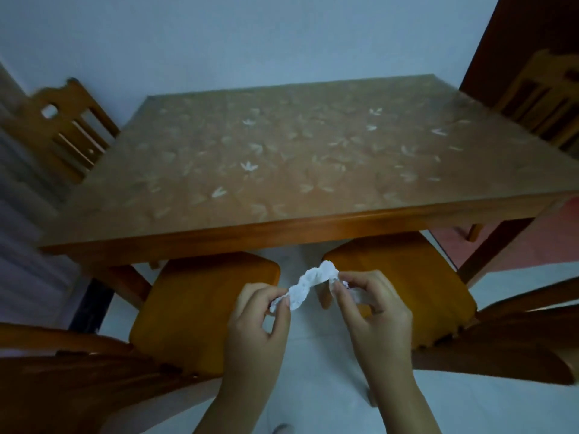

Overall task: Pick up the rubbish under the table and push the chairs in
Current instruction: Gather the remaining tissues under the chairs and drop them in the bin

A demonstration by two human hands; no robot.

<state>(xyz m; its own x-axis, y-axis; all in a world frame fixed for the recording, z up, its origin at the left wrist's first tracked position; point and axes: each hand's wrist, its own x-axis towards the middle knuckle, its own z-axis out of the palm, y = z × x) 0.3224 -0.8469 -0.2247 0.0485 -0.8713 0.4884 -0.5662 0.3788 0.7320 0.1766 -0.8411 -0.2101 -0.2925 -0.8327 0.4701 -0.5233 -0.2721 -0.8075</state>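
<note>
Crumpled paper (308,281), held above the floor (313,364) gap between left chair (194,314) and right chair (407,283), just before the desk (282,228) edge. Fingers of left hand (257,321) pinching one end, fingers of right hand (372,311) the other. Best wadded tight into one palm, freeing the other for pushing chairs.

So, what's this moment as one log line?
left hand pinches paper | right hand pinches paper | left chair, right chair not pushed in
</note>
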